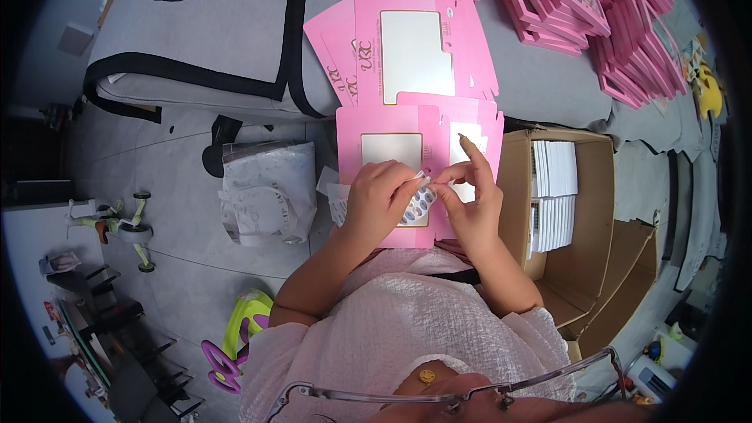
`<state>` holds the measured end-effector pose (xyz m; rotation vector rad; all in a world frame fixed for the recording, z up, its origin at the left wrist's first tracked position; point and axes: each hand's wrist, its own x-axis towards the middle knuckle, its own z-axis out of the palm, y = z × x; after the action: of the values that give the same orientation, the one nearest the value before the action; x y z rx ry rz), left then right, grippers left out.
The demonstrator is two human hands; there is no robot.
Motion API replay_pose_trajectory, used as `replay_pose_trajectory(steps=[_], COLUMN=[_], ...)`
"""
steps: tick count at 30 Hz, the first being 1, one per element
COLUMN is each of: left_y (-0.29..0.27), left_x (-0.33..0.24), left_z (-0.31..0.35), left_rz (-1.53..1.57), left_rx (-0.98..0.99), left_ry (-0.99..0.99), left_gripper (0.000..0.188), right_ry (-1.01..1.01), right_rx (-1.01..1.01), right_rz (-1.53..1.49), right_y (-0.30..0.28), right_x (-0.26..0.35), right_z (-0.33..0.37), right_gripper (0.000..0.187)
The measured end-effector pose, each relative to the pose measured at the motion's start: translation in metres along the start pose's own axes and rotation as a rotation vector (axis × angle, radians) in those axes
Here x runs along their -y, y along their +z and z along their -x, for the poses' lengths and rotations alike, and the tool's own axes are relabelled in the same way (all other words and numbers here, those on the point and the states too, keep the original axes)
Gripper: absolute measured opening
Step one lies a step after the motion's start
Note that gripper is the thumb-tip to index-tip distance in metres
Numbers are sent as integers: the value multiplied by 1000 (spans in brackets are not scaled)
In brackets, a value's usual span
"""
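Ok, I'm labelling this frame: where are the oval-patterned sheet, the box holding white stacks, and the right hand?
Oval-patterned sheet (418, 208): head view, on its ovals.
Box (593, 207): head view, inner right wall.
Right hand (479, 197): head view, middle of the hand.

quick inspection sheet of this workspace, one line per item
surface: grey couch ahead; support under the nearer cards hidden
job's things: sticker sheet held over pink cards; pink boxes stacked at far right
clutter: plastic bag on the floor at left
grips: left grip holds the sheet; right grip pinched at its edge, anything between the fingertips too small to tell
cables: nothing seen
surroundings: open cardboard box with white packs at right; wheeled toy at left
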<state>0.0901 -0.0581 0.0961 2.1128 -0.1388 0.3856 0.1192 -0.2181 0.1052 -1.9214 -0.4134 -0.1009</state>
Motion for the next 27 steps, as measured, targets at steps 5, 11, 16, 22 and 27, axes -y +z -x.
replay_pose_trajectory(steps=[5, 11, 16, 22, 27], left_y=[5, 14, 24, 24, 26], left_x=[10, 24, 34, 38, 39], left_z=[-5, 0, 9, 10, 10], left_rz=[-45, -138, -176, -177, -174], left_rx=[25, 300, 384, 383, 372], left_ry=[-10, 106, 99, 101, 100], left_gripper=[7, 7, 10, 11, 12], right_ry=[27, 375, 361, 238, 219], right_rx=[11, -184, -236, -328, -349], right_rz=[-19, -451, -295, -40, -7], right_y=[-6, 0, 24, 41, 45], right_x=[-10, -43, -59, -69, -71], right_z=[-10, -49, -49, -44, -44], right_gripper=[63, 55, 58, 54, 53])
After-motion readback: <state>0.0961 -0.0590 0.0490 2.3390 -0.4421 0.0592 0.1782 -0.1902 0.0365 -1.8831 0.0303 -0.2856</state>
